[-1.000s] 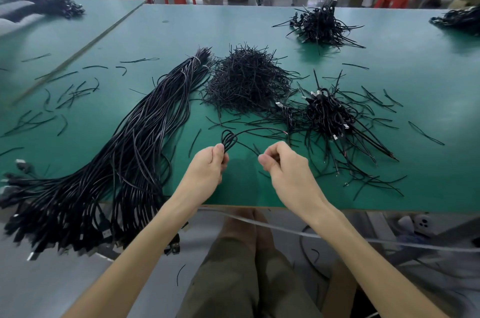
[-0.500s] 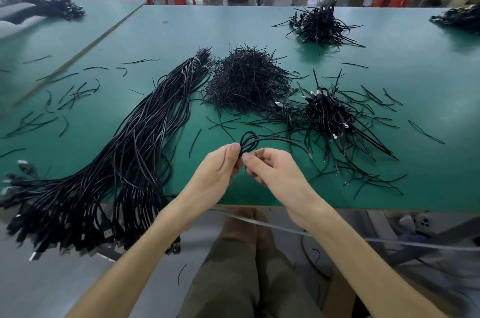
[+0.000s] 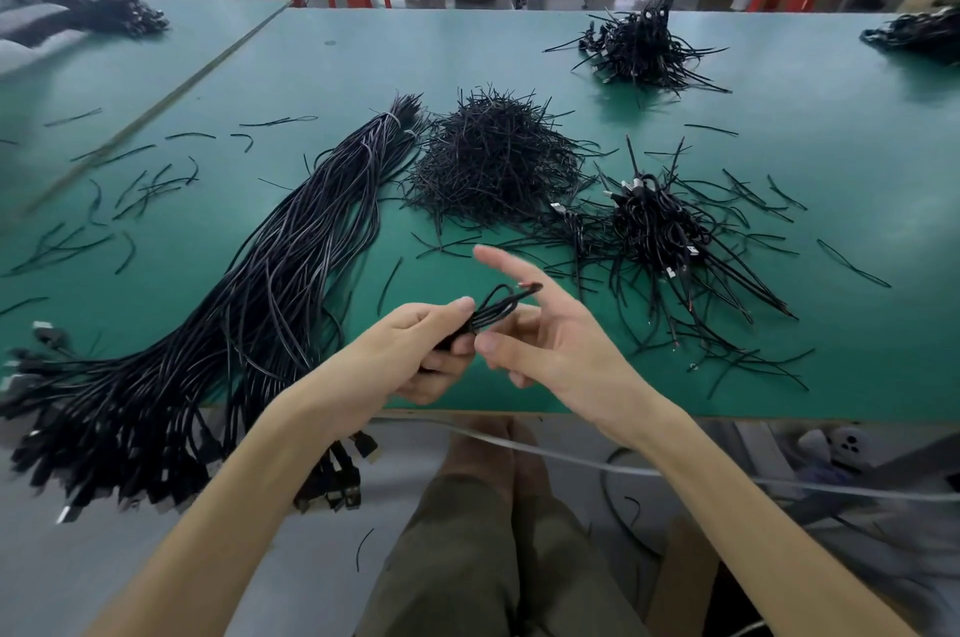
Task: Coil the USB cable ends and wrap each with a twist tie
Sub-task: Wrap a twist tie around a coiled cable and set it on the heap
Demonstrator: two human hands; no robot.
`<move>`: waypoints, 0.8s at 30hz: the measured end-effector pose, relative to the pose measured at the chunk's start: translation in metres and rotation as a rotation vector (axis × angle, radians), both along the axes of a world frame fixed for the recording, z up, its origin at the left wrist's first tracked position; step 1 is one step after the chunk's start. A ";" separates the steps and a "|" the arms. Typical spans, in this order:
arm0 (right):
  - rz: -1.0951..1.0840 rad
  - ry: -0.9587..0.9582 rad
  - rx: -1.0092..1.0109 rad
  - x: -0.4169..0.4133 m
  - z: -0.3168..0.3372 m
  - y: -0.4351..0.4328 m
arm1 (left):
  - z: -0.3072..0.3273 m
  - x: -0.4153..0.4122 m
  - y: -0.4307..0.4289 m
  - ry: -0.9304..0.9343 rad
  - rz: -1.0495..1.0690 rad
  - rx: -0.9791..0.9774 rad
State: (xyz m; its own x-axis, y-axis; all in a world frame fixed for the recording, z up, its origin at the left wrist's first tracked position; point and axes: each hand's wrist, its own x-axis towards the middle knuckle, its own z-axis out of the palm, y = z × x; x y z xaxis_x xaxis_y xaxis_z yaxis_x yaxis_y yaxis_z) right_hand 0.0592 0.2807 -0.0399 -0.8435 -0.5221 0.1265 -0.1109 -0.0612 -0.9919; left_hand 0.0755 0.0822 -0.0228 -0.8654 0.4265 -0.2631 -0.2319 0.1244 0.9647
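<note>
Now the right hand (image 3: 556, 345) has opened its fingers wide, while the left hand (image 3: 410, 350) pinches the coiled cable (image 3: 496, 310).

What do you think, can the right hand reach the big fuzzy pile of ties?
Probably yes: the right hand is open, holding nothing, and nothing stands between it and the twist-tie pile ahead.

Single head view, sitting above and behind left hand (image 3: 415, 350) grip, facing forward and down, close in; green table (image 3: 519, 54) stretching beyond grip.
</note>
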 end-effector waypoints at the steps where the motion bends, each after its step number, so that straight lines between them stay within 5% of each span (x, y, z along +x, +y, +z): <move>1: 0.032 0.017 0.037 0.001 0.001 0.001 | 0.001 0.001 -0.001 -0.006 -0.023 -0.019; 6: -0.041 0.043 0.149 0.005 -0.003 -0.002 | 0.003 0.005 0.006 -0.022 0.028 -0.085; 10: -0.248 0.203 0.352 0.012 -0.009 -0.007 | -0.001 0.005 0.017 -0.042 0.229 -0.103; 14: -0.352 0.267 0.350 0.022 -0.012 -0.019 | -0.008 0.004 0.025 0.007 0.378 -0.111; 20: -0.359 0.512 0.593 0.020 -0.010 -0.021 | -0.009 -0.001 0.029 0.046 0.436 -0.149; 24: -0.272 0.406 0.412 0.020 -0.007 -0.016 | -0.012 0.002 0.025 -0.022 0.389 -0.122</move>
State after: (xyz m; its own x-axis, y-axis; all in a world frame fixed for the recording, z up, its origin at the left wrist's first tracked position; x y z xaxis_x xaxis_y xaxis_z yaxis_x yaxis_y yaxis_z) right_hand 0.0791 0.2652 -0.0469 -0.8799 -0.3703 0.2978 -0.4404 0.3999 -0.8038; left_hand 0.0772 0.1067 -0.0351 -0.9495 0.0328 -0.3121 -0.3051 0.1361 0.9426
